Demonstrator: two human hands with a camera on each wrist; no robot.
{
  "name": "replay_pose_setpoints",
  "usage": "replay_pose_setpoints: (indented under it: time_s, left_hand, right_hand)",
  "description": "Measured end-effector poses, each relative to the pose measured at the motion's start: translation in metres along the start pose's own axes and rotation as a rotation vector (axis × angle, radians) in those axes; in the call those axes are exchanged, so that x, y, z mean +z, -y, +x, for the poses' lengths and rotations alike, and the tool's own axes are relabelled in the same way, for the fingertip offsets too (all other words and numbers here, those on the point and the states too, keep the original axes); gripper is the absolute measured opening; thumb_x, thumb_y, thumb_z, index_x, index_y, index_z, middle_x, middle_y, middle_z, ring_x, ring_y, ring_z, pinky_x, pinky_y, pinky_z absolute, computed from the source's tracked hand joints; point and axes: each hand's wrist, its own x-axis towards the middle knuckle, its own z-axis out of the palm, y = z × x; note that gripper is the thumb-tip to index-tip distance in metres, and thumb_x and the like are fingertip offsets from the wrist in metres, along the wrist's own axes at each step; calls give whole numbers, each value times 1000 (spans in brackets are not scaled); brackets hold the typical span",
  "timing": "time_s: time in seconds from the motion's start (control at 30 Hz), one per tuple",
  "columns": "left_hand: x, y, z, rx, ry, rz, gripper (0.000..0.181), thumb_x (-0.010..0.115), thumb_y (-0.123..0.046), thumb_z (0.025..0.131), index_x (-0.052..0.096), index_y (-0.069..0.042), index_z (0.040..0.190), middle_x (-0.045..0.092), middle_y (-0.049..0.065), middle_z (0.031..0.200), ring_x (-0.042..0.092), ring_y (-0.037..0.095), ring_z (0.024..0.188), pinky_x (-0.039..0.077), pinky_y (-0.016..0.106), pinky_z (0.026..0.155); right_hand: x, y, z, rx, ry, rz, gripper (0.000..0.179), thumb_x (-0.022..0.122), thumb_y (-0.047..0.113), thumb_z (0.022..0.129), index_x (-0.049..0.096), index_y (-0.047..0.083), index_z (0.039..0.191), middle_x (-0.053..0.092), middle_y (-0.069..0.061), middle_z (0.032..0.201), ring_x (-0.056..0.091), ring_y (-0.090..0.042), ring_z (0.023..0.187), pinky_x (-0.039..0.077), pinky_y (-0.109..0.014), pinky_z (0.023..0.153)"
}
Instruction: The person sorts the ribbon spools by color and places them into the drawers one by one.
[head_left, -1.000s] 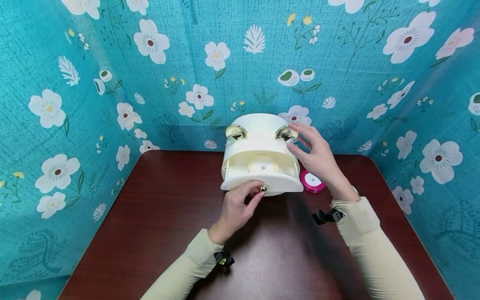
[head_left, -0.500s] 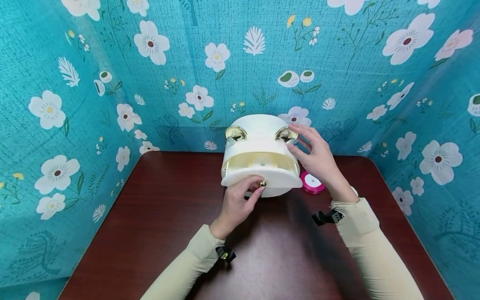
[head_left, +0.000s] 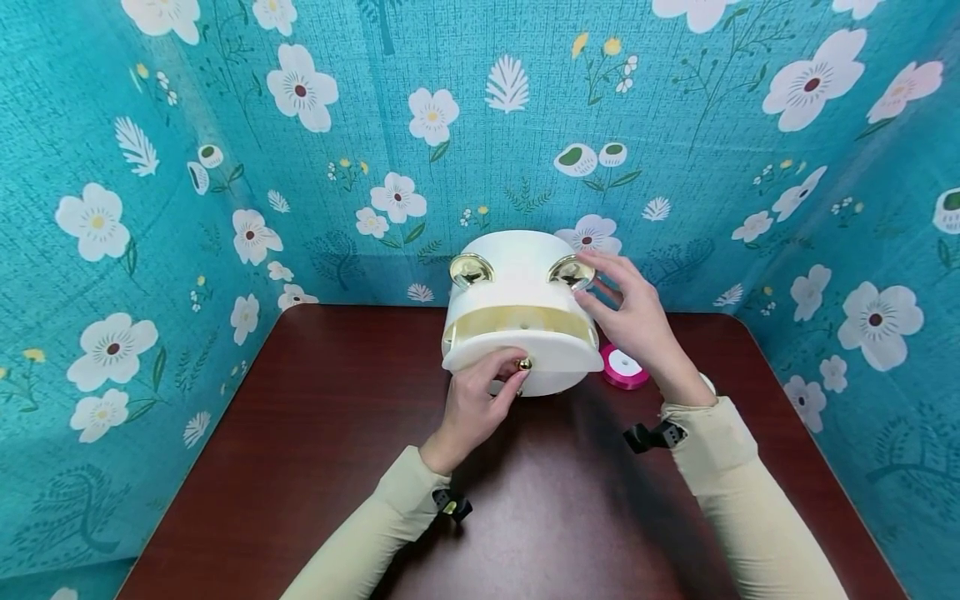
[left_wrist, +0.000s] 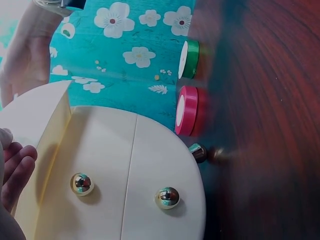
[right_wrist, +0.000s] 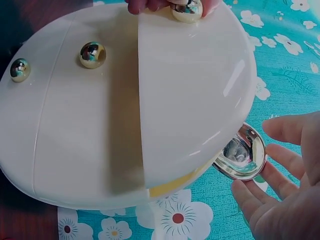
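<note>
A white rounded drawer box [head_left: 517, 292] with gold knobs and two gold discs stands at the back of the table. Its top drawer [head_left: 555, 350] sticks partly out, and only a narrow strip of its interior shows. My left hand [head_left: 480, 392] pinches the gold knob [head_left: 524, 363] on that drawer's front. Two lower drawers with knobs of their own, a middle knob [left_wrist: 82, 184] and a bottom knob [left_wrist: 167, 198], sit flush in the left wrist view. At the box's right side, my right hand [head_left: 633, 312] holds the rim of the gold disc [right_wrist: 242, 154] between thumb and fingers.
A pink ribbon spool [head_left: 624, 368] lies right of the box, and a green ribbon spool [left_wrist: 189, 59] is beyond it in the left wrist view. Blue floral cloth [head_left: 405, 150] walls the back and sides of the dark red table [head_left: 330, 433].
The top drawer has slid further into the box, with my left hand moving forward on its knob. The right hand stays at the gold disc.
</note>
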Motion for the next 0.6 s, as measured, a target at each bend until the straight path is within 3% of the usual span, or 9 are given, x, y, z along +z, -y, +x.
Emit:
replay_pose_setpoints:
  time_s: [0.3,0.6]
  left_hand:
    - [2,3,3,9,-5,-10,29,71,-7,86,63,-7,113,68,1,94,66,5,79,54,16,70]
    - [3,6,3,0,-7,-18,28,71,-6,85,63,-7,113,68,2,95,66,6,78,53,16,70]
  right_hand:
    - [-3,29,-7,7,4,-8,50,64,8,91,50,7,138,41,-12,144,39,-28,133,40,-50,102]
    - [0,-1,-2,11,-3,-22,51,67,20,91,51,24,139,43,1,143,40,-20,132,43,-45,101]
